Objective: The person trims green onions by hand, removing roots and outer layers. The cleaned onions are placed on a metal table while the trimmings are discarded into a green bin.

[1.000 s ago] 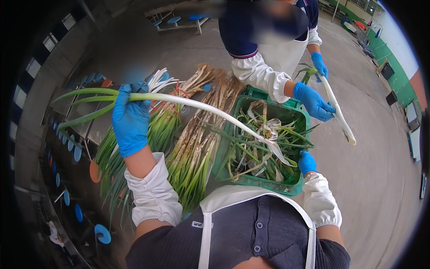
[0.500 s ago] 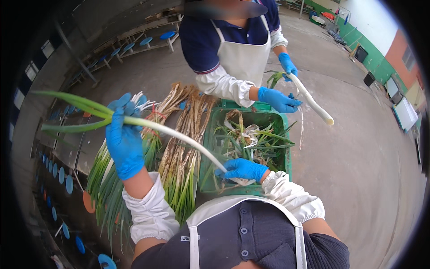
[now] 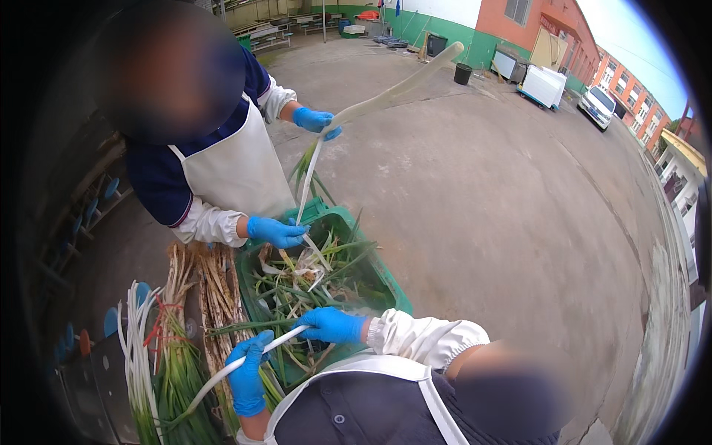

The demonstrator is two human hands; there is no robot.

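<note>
A long green onion point(image 3: 215, 377) slants across my front, its bare white stem reaching down to the lower left. Gloved in blue, my left hand point(image 3: 248, 377) is closed around the stem. My right hand point(image 3: 331, 325), in a matching glove, grips it farther up, over the near part of a green bin point(image 3: 397, 293). Green leaves point(image 3: 256, 325) stick out leftward by my right hand. Peeled leaves and skins point(image 3: 311, 271) lie in the bin. Across from me, a person's blue-gloved hands point(image 3: 278, 231) hold another green onion point(image 3: 386, 95), with a pale strip hanging from it.
Left of the bin lie unpeeled green onions point(image 3: 219, 285), a red-tied bundle point(image 3: 174, 326) and peeled white ones point(image 3: 137, 356). The co-worker in a white apron point(image 3: 230, 159) stands at the bin's far left. Concrete ground point(image 3: 504, 222) stretches right; a white car point(image 3: 597, 105) is parked far off.
The view has swung right, so bin and co-worker sit farther left. My hands are closer together, and the onion's white stem now points to the lower left. The co-worker's onion is raised.
</note>
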